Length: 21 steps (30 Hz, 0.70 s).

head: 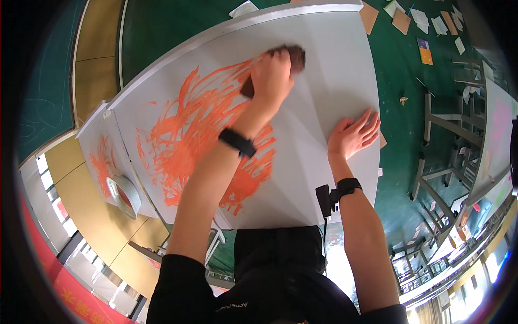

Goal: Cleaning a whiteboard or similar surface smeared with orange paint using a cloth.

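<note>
My left hand (273, 75) grips a dark brown block-like tool (298, 59), blurred, so I cannot tell whether it is a brush, an eraser or a sponge. It lies against a pale grey tabletop (311, 93), at the upper edge of a broad patch of streaky orange paint (182, 146). My right hand (352, 133) rests on the bare right part of the tabletop, fingers spread, with nothing in it. Black straps circle both wrists; a small black device with a cable is fixed to the right one.
A white bowl (123, 197) stands on the adjoining paint-smeared table at left. A raised ledge (230, 28) runs along the far table edge. Papers (421, 20) and a purple-and-yellow booklet (425, 51) lie on the green floor. More table frames (453, 125) stand at right.
</note>
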Available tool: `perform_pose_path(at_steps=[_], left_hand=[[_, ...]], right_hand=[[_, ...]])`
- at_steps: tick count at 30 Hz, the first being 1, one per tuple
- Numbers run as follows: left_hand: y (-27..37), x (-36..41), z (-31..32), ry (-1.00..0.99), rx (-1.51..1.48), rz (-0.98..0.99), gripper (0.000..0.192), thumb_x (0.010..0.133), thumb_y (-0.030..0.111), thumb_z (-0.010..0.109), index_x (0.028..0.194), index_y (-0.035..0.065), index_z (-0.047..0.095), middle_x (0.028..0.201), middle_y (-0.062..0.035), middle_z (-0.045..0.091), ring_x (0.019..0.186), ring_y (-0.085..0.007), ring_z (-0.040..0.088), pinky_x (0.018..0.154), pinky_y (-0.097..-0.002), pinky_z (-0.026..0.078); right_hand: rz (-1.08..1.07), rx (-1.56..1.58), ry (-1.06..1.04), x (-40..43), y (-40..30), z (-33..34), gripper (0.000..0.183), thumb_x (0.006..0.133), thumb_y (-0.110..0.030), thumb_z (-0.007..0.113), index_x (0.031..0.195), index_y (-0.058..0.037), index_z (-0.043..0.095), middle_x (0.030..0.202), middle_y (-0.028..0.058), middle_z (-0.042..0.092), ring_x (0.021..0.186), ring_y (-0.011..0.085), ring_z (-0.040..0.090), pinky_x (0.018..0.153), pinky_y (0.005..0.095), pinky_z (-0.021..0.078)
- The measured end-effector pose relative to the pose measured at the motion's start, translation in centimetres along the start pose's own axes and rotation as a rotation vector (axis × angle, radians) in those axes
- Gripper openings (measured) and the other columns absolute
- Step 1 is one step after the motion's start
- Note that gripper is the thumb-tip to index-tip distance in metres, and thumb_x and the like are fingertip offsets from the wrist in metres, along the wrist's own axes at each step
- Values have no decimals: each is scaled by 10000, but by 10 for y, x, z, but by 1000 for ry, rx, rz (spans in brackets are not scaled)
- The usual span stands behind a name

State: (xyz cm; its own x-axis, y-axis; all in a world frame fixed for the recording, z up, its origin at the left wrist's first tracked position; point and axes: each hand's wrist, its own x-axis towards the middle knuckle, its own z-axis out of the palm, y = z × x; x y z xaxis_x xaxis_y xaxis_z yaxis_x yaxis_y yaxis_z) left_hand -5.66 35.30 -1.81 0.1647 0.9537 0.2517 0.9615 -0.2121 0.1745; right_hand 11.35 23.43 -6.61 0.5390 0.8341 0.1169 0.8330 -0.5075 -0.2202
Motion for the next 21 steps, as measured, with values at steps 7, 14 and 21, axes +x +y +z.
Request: perform_pose_path(at_steps=[7,14,21], left_hand=[[-18,28,3,-88,124,-93,234,544,39,659,729,51,517,699,-122,596,668,-291,598,521,-402,461],[2,-20,0,-128,152,60,282,567,66,680,791,42,510,779,-111,601,707,-272,600,530,-414,472],[21,-14,0,-251,172,-72,311,604,162,726,847,90,545,801,-68,594,795,-217,592,592,-369,445]], right_hand=[[-16,-3,16,-1,-8,-2,552,829,-161,391,1363,-72,285,1430,111,234,1349,275,177,1085,482,127],[-13,-31,15,1,-2,-2,550,830,-160,391,1362,-68,285,1430,113,233,1348,284,177,1082,482,130],[-9,-28,20,4,5,2,549,832,-159,391,1364,-70,285,1430,113,234,1350,280,174,1083,481,125]])
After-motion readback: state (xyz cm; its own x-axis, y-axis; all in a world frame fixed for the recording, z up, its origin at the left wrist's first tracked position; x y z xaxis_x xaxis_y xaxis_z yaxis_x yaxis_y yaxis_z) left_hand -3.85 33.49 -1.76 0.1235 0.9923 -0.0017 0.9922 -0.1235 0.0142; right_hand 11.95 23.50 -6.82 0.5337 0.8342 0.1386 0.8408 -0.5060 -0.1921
